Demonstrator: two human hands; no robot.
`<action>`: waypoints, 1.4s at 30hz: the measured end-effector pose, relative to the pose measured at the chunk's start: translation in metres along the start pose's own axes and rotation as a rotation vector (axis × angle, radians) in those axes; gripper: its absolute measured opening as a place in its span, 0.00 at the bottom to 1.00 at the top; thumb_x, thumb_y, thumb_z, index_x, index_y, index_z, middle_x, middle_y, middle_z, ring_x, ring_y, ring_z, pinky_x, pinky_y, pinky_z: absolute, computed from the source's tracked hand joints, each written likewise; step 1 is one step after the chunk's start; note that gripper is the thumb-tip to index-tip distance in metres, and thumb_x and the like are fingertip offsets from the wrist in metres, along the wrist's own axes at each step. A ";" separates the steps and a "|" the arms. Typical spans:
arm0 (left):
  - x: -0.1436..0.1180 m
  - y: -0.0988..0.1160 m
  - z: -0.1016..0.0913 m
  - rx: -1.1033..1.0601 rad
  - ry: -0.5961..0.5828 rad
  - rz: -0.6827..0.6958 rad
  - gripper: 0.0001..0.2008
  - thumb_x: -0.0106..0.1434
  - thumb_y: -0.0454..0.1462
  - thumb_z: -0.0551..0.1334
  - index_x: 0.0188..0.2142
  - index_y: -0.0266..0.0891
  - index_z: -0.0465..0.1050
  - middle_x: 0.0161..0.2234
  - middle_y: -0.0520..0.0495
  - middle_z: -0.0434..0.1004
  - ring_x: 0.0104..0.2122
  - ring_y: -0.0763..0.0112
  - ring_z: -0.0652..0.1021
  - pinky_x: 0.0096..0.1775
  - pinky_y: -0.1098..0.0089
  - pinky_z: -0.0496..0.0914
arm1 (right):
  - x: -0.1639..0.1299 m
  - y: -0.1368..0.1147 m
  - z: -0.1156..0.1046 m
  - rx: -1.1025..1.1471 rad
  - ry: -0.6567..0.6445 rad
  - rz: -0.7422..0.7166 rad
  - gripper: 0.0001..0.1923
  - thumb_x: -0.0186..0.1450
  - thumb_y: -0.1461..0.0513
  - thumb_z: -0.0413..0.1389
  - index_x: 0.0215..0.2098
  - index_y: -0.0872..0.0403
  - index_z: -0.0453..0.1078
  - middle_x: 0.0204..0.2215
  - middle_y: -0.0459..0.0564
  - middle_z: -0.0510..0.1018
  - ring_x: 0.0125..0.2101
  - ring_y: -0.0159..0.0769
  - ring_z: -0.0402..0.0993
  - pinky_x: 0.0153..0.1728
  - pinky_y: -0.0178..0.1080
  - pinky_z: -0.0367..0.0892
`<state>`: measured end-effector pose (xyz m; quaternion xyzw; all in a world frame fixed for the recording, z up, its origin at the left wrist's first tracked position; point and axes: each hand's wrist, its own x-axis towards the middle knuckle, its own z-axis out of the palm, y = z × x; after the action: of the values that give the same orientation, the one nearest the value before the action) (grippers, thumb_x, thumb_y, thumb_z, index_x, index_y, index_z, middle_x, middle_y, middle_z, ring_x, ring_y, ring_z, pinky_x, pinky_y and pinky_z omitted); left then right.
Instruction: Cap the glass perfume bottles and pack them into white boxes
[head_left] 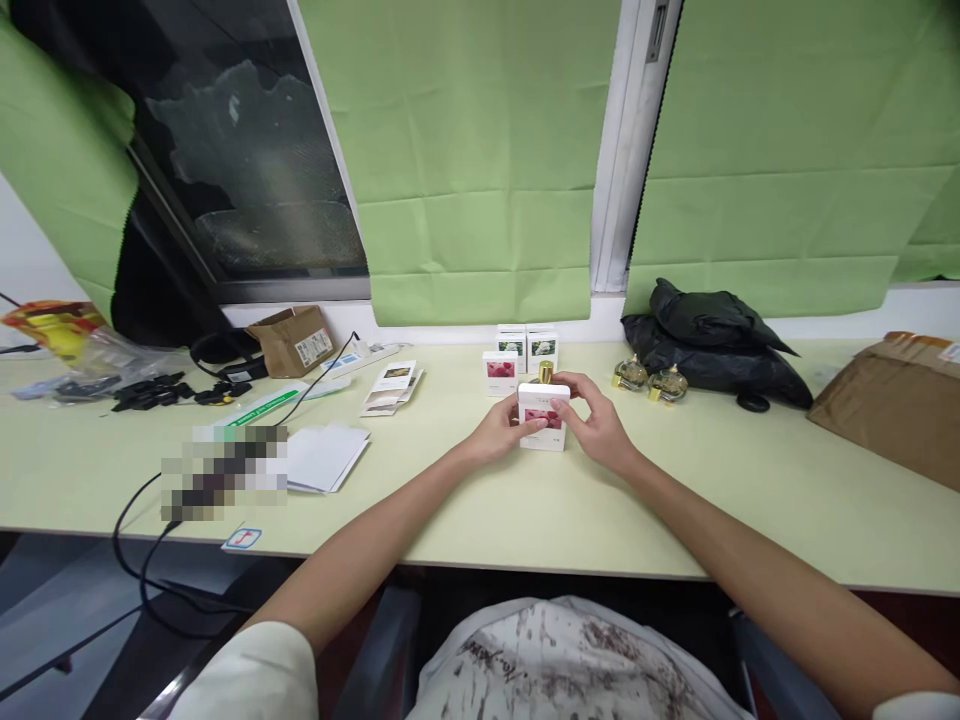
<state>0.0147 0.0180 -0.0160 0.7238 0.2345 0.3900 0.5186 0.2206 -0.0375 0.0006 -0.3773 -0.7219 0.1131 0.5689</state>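
White cardboard perfume box with pink picture | left hand, right hand clasp its sides | gold-capped glass bottle just behind | likely light, crushable; grip edges.

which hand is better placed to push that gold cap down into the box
Right, probably. The right hand has fingers curled over the top of the white box beside the gold cap, while the left hand grips the box's side, steadying it.
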 end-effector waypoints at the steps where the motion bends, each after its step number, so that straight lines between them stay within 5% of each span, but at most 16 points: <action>1: 0.000 0.000 0.000 -0.004 0.004 0.002 0.29 0.62 0.48 0.73 0.57 0.36 0.74 0.51 0.37 0.82 0.50 0.53 0.81 0.50 0.59 0.74 | 0.000 0.000 0.000 -0.002 0.002 -0.002 0.19 0.73 0.52 0.56 0.61 0.44 0.68 0.54 0.52 0.78 0.51 0.46 0.74 0.54 0.51 0.71; 13: -0.001 0.003 0.001 -0.020 0.000 -0.017 0.29 0.62 0.47 0.73 0.58 0.37 0.73 0.54 0.38 0.81 0.51 0.55 0.80 0.51 0.59 0.74 | 0.001 -0.007 -0.001 -0.100 0.025 -0.085 0.19 0.75 0.53 0.53 0.62 0.45 0.68 0.53 0.54 0.78 0.53 0.48 0.73 0.56 0.53 0.70; 22: -0.001 0.006 0.002 -0.029 0.006 -0.032 0.31 0.61 0.49 0.74 0.58 0.36 0.72 0.53 0.37 0.82 0.50 0.53 0.81 0.50 0.59 0.75 | -0.004 -0.008 0.005 0.043 0.078 0.004 0.23 0.73 0.50 0.56 0.63 0.46 0.62 0.56 0.55 0.76 0.55 0.47 0.76 0.57 0.53 0.72; 30: -0.001 0.006 0.001 -0.023 0.002 -0.033 0.31 0.61 0.48 0.73 0.58 0.36 0.72 0.53 0.37 0.81 0.51 0.53 0.81 0.50 0.58 0.74 | -0.003 -0.010 0.003 0.015 0.044 -0.026 0.26 0.74 0.51 0.55 0.69 0.43 0.60 0.64 0.54 0.72 0.60 0.48 0.73 0.61 0.54 0.69; 42: -0.002 0.007 -0.001 0.039 -0.009 -0.014 0.29 0.63 0.49 0.72 0.58 0.37 0.72 0.53 0.39 0.80 0.50 0.55 0.80 0.48 0.63 0.73 | -0.001 -0.007 0.000 -0.045 -0.001 -0.035 0.32 0.71 0.54 0.59 0.71 0.39 0.61 0.62 0.51 0.75 0.58 0.49 0.73 0.60 0.55 0.69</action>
<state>0.0123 0.0143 -0.0100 0.7339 0.2446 0.3785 0.5083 0.2178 -0.0437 0.0039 -0.3773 -0.7309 0.0872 0.5620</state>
